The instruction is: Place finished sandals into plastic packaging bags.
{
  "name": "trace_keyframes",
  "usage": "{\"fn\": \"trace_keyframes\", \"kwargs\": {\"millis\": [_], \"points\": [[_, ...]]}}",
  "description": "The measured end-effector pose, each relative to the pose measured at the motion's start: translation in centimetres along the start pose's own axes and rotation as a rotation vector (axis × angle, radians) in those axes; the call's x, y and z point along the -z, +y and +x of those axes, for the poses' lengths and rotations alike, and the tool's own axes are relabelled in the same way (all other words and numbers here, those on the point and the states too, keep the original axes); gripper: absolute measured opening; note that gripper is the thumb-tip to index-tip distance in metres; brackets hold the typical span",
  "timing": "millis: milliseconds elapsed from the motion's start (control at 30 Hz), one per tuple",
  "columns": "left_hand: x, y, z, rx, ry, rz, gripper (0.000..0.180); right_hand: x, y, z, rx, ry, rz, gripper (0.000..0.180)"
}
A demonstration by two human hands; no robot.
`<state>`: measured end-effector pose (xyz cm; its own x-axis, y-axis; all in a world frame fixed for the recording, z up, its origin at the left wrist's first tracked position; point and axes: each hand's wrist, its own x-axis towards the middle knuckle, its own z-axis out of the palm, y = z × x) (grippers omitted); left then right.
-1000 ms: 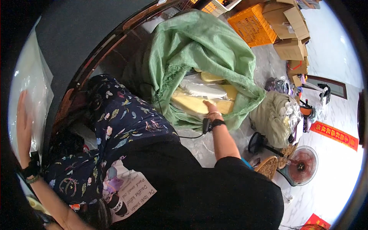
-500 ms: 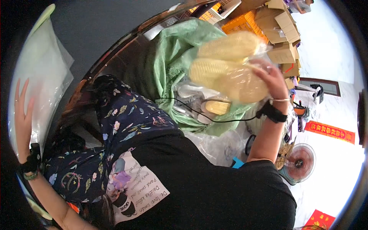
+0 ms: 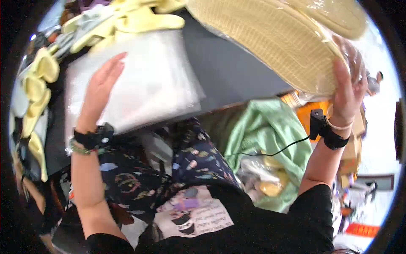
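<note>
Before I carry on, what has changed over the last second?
The right hand took hold of the bagged yellow slippers in the green sack and lifted them out, up toward the dark table. Unchanged: the left hand, open over the clear plastic; the sack, on the right.

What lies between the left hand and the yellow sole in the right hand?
Going from the left hand to the sole, the head view shows the clear plastic, then a strip of the dark table.
</note>
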<state>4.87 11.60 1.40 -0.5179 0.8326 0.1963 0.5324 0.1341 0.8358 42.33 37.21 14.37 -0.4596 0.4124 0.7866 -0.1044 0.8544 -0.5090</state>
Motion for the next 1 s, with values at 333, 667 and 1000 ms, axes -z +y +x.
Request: {"fn": "trace_keyframes", "kwargs": {"millis": [333, 667, 1000], "points": [[7.9, -2.8, -2.4, 0.12, 0.751, -0.866, 0.061, -19.9, 1.0, 8.1, 1.039, -0.339, -0.215, 0.048], [7.1, 1.5, -3.1, -0.374, 0.884, 0.262, 0.031, -26.2, 11.7, 0.7, 0.478, -0.908, -0.333, 0.044], [-4.9, 2.6, -3.4, -0.438, -0.033, 0.899, 0.071, -33.8, 11.5, 5.6, -0.455, -0.743, -0.052, 0.045]]}}
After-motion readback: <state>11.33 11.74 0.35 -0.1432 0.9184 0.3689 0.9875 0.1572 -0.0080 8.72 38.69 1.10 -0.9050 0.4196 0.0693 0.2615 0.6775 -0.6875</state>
